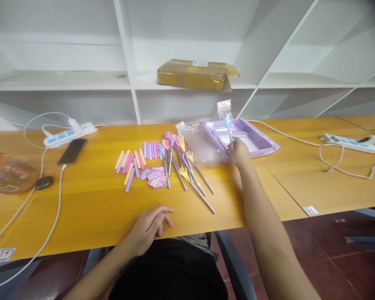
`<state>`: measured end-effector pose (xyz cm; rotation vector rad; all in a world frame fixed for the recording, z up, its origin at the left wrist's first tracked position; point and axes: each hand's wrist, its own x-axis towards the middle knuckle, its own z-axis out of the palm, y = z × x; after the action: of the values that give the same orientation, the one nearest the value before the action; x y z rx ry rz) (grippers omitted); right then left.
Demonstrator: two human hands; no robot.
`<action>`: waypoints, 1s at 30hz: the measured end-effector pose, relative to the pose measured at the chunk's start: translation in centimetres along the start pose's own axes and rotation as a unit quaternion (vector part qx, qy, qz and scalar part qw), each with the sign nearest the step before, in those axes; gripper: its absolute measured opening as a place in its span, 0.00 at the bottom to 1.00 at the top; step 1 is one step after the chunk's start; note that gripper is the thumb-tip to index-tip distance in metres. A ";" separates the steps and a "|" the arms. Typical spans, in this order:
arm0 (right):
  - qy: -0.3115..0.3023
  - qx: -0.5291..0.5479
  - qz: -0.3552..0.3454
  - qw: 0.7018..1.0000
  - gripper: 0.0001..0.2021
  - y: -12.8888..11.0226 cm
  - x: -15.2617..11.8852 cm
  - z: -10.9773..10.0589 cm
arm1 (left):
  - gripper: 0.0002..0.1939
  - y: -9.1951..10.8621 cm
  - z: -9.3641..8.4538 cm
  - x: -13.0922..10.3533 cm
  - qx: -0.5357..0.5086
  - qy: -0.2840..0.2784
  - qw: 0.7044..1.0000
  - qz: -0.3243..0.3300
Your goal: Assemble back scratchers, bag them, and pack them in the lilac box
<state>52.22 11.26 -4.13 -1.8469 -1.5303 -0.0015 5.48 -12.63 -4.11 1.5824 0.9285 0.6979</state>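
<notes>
From my remote seat I see my right hand (238, 153) closed around the lower end of a wrapped blue scratcher (227, 121), its pink-topped packet tilted up over the purple tray (266, 146) at the table's far side; I can't tell whether it touches the tray. My left hand (148, 227) rests at the near edge, fingers loosely bent, with nothing visible in its grasp. Left of the tray lie clear plastic bags (198, 143), then a heap of metal-rod scratchers (183, 173). Further left I have printed cards (156, 177) and coloured sticks (136, 167).
</notes>
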 end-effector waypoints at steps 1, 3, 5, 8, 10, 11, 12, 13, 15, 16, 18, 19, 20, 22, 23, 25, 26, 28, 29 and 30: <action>0.000 -0.005 0.000 1.000 0.22 0.0 0.0 0.2 | 0.26 0.0 0.0 0.0 0.001 -0.001 1.000 0.002; -0.001 -0.014 0.001 1.000 0.26 0.1 0.1 0.4 | 0.25 0.1 0.0 0.0 0.008 -0.004 1.000 0.004; -0.012 -0.020 0.008 1.000 0.29 0.2 0.1 0.4 | 0.25 0.3 0.0 0.0 0.015 -0.005 1.000 0.003; -0.039 -0.024 0.021 0.999 0.31 0.3 -0.2 0.2 | 0.25 0.6 0.0 -0.1 0.022 -0.011 1.000 -0.001; -0.052 -0.026 0.025 0.998 0.32 0.3 -0.5 0.1 | 0.25 0.7 0.0 -0.1 0.026 -0.013 1.000 -0.002; -0.055 -0.027 0.024 0.998 0.32 0.2 -0.7 0.0 | 0.25 0.8 -0.1 -0.1 0.028 -0.014 1.000 -0.001; -0.055 -0.028 0.020 0.998 0.32 0.1 -0.9 0.0 | 0.25 0.8 -0.1 -0.1 0.031 -0.014 0.999 0.000; -0.055 -0.030 0.014 0.998 0.31 0.1 -1.1 -0.1 | 0.24 0.9 -0.1 -0.1 0.034 -0.015 0.999 0.001; -0.055 -0.038 -0.003 0.998 0.30 -0.1 -1.4 -0.3 | 0.24 1.0 -0.1 -0.1 0.041 -0.016 0.999 0.001; -0.059 -0.045 -0.010 0.997 0.29 -0.2 -1.5 -0.4 | 0.24 1.0 -0.1 -0.1 0.044 -0.018 0.999 0.000; -0.068 -0.062 -0.017 0.996 0.27 -0.2 -1.7 -0.5 | 0.24 1.1 -0.2 0.0 0.049 -0.021 0.999 -0.002; -0.071 -0.069 -0.014 0.995 0.26 -0.2 -1.7 -0.6 | 0.24 1.2 -0.2 0.0 0.051 -0.023 0.998 -0.001; -0.071 -0.076 -0.010 0.995 0.26 -0.2 -1.7 -0.6 | 0.24 1.3 -0.2 0.0 0.053 -0.024 0.998 -0.001; -0.069 -0.087 0.001 0.994 0.26 -0.1 -1.6 -0.7 | 0.23 1.4 -0.2 0.0 0.056 -0.026 0.998 -0.002; -0.069 -0.093 0.006 0.993 0.25 0.0 -1.5 -0.8 | 0.23 1.4 -0.3 0.0 0.057 -0.027 0.998 -0.003; -0.074 -0.106 0.016 0.991 0.23 0.2 -1.2 -0.8 | 0.23 1.4 -0.3 0.0 0.057 -0.028 0.998 -0.003; -0.076 -0.111 0.022 0.991 0.23 0.4 -1.0 -0.9 | 0.23 1.3 -0.3 0.0 0.058 -0.028 0.998 -0.003; -0.081 -0.117 0.035 0.989 0.23 0.6 -0.7 -0.9 | 0.23 1.2 -0.2 0.0 0.062 -0.028 0.998 -0.002; -0.083 -0.118 0.041 0.989 0.24 0.8 -0.5 -0.9 | 0.23 1.2 -0.2 0.0 0.063 -0.027 0.998 -0.001; -0.085 -0.117 0.045 0.989 0.25 0.9 -0.3 -0.9 | 0.23 1.2 -0.2 0.0 0.063 -0.027 0.998 -0.002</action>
<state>53.31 10.51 -4.03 -2.1475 -1.6174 0.0193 5.54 -12.63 -2.93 1.7013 0.9510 0.6014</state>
